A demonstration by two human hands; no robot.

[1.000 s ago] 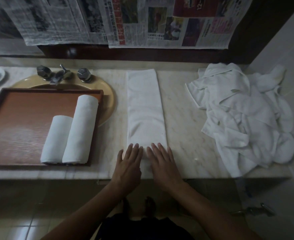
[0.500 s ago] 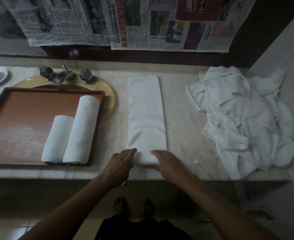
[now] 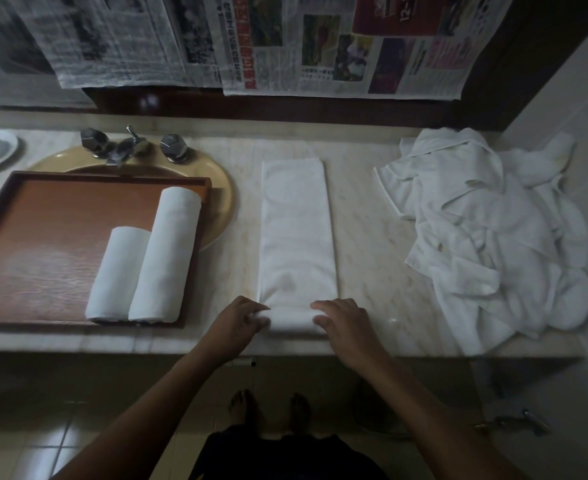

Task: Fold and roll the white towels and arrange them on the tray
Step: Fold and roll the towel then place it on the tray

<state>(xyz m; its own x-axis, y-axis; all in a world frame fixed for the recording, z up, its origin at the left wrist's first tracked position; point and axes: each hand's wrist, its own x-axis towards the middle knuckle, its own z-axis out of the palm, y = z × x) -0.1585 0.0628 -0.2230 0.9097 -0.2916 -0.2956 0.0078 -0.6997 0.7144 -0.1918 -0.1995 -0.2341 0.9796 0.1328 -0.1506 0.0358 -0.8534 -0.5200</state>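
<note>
Okay, left hand (image 3: 240, 320) and right hand (image 3: 341, 318) are now gripping the towel (image 3: 297, 237) at the front edge of the counter (image 3: 372, 244), not pressing flat, so rolling's starting.

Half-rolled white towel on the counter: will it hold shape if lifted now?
Probably floppy: the long folded white cloth towel lies limp and flat on the marble counter. The started roll likely unwinds if the left hand and right hand release.

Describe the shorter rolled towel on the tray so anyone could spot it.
Look at the brown tray on the counter's left. Two white rolls lie side by side at its right edge. The shorter rolled towel is left of the longer roll.
</note>
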